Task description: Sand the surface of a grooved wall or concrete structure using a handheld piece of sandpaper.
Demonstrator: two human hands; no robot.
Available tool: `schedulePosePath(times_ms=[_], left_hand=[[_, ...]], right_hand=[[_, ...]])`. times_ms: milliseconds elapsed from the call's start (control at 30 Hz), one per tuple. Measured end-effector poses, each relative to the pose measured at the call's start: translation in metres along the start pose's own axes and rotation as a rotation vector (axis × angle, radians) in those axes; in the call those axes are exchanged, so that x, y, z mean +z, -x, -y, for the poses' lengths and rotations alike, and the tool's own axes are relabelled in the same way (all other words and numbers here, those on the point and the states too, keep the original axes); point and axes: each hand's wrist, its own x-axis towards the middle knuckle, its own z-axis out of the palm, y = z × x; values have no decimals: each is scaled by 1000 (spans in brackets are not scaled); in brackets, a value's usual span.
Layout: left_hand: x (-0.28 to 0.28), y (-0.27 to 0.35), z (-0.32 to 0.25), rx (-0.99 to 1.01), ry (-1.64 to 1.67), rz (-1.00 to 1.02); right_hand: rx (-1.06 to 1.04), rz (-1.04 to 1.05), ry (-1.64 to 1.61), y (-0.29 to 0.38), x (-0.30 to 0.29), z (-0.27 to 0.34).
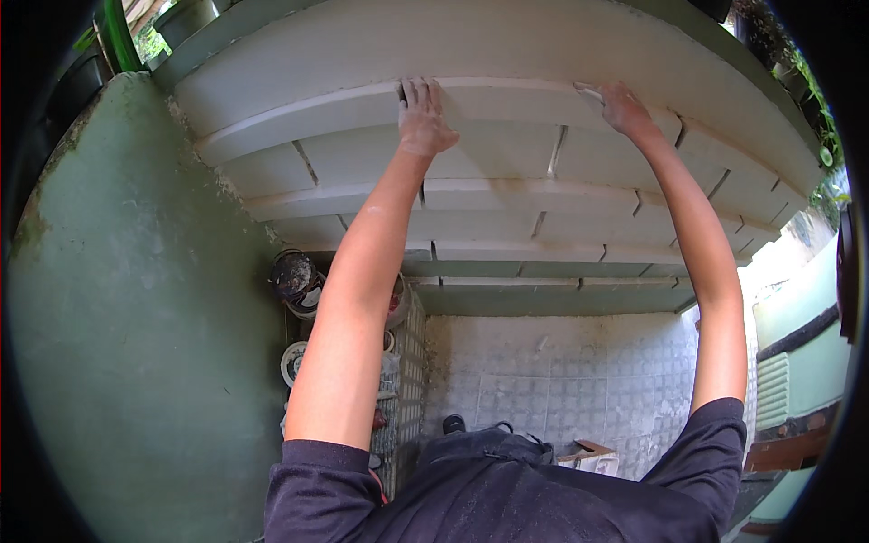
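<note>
Before me rises a pale wall (pixel 489 153) with stepped, block-patterned bands and dark vertical grooves. My left hand (pixel 424 122) lies against the top ledge (pixel 502 83), fingers pointing up and thumb spread to the side. A small dark patch shows beside its fingers; whether it is a groove or an object I cannot tell. Farther right along that ledge, my right hand (pixel 623 108) is closed around a thin, flat, pale piece (pixel 589 89), whose end touches the ledge. The piece's kind is unclear. Whitish dust coats both hands.
A green plastered wall (pixel 149 271) stands close on my left. Below it are a stained paint can (pixel 295 278), a white round lid or roll (pixel 293 363) and other clutter. The tiled floor (pixel 543 380) is dusty. A box (pixel 587 458) sits near my feet.
</note>
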Motion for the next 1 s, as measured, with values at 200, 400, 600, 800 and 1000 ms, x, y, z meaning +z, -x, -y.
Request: schedulePosePath(times_ms=[200,400,600,800,1000], left_hand=[[3,-2,2,7,-42,12],[1,-4,-6,3,-42,47],[3,-4,0,-11,-101,73],[-8,-6,-6,35,-99,105],[-7,-4,-3,12,-135,131]], right_hand=[[-69,-239,131,14,4,0],[-110,-428,48,18,34,-21],[-136,-321,4,20,20,-18],[-58,-124,-106,12,20,-41],[-16,-109,-232,5,15,-6]])
